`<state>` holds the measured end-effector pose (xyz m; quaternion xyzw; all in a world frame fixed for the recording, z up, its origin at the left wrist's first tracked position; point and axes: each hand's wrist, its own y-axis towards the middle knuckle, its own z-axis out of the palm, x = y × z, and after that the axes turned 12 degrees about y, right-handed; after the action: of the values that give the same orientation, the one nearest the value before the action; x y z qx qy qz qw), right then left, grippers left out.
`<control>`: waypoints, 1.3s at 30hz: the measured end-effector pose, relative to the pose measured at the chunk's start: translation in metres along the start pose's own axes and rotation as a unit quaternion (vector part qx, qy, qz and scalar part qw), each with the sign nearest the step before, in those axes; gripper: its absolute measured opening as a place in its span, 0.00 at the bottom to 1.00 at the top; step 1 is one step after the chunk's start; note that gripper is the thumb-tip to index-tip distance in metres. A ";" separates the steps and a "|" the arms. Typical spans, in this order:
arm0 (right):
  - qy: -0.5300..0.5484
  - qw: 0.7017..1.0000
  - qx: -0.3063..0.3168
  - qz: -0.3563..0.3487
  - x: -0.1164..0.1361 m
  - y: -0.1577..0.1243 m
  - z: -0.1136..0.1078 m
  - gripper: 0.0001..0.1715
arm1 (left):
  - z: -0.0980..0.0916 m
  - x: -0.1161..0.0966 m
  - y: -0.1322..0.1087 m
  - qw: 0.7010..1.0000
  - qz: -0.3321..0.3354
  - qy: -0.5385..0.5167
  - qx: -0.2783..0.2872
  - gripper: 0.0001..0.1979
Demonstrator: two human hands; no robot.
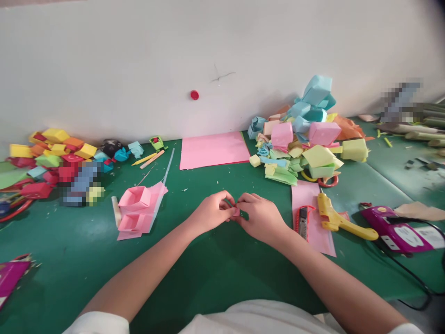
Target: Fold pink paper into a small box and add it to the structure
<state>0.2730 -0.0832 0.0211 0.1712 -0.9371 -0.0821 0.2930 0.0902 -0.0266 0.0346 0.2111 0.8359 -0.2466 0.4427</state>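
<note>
My left hand and my right hand meet over the middle of the green table. The fingertips of both are pinched together and touch each other. Whatever lies between them, if anything, is too small or hidden to make out. Left of my hands, two open pink paper boxes rest on pink paper beside a translucent strip. Behind my hands lies a stack of pink sheets against the wall.
Folded paper pieces are heaped at the left and right. On the right lie a box cutter, a yellow glue gun and a purple device with a black cable. Pencil-like sticks lie behind the pink boxes.
</note>
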 end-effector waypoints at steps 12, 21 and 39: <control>0.023 0.999 0.015 -0.018 -0.013 0.003 -0.008 0.06 | -0.006 0.004 0.002 0.997 0.062 -0.050 -0.002 0.15; 0.024 0.999 -0.002 0.024 -0.013 0.004 -0.006 0.07 | 0.004 0.006 0.002 0.996 0.084 -0.015 -0.030 0.09; 0.050 0.994 -0.088 0.043 -0.032 -0.053 -0.084 0.22 | 0.015 0.014 -0.021 0.985 0.106 0.001 -0.135 0.11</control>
<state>0.3605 -0.1248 0.0599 0.1087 -0.9168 -0.1426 0.3568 0.0803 -0.0498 0.0202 0.2370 0.8347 -0.0827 0.4901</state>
